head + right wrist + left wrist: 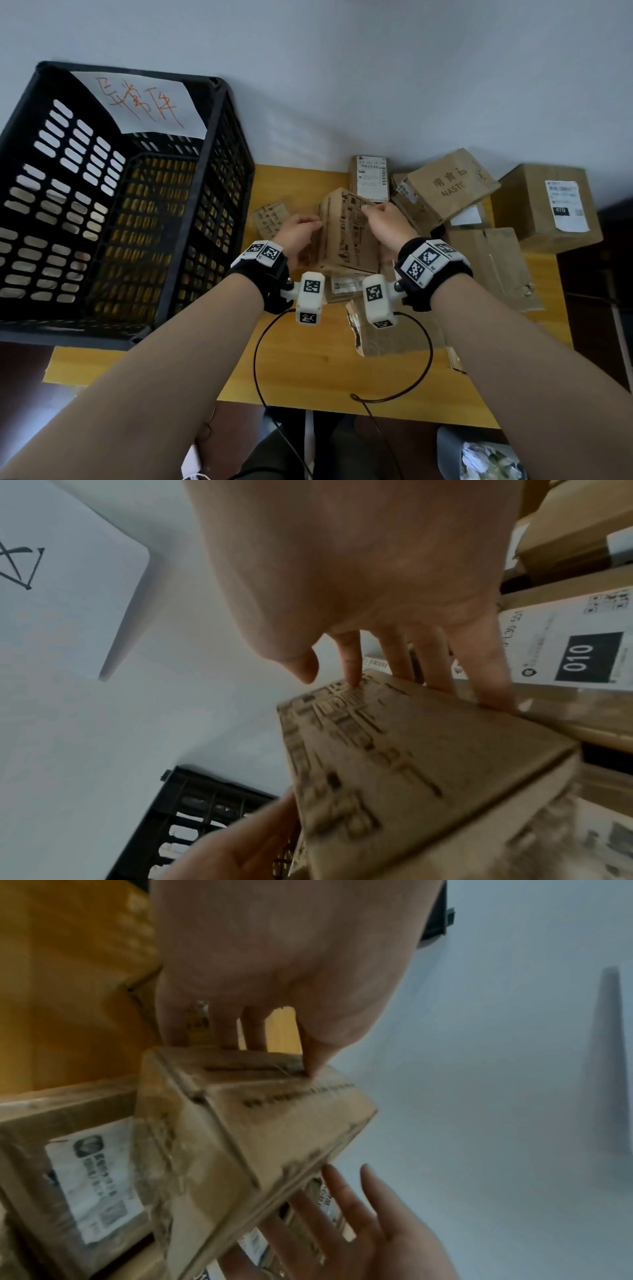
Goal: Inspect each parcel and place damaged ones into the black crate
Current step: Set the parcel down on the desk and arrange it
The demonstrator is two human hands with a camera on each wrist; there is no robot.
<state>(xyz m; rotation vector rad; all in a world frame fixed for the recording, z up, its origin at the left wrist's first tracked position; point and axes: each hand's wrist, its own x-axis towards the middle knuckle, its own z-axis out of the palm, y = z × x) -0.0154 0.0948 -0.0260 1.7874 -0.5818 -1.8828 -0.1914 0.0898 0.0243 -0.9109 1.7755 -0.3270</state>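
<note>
Forearms: nearest the head camera, both wearing marker-tagged wrist bands.
Left hand (297, 233): gripped the held parcel's (346, 233) left side.
Right hand (387, 222): fingers curled over its far top edge.
Black crate (113, 205): stood left on the yellow table (308, 370), nothing seen inside; paper sign (137, 102) bore red handwriting.
Other parcels: one read "NASTC" (445, 188).
Left wrist view: thumb and fingers (315, 1053) pinched the parcel's end.
Right wrist view: fingertips (352, 674) pressed the printed face; label "010" (587, 657) beside.

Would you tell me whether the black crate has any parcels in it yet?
Empty, as far as shown: the head view looks into the black crate and only its slotted floor and walls appear, though the near wall hides one strip.
</note>
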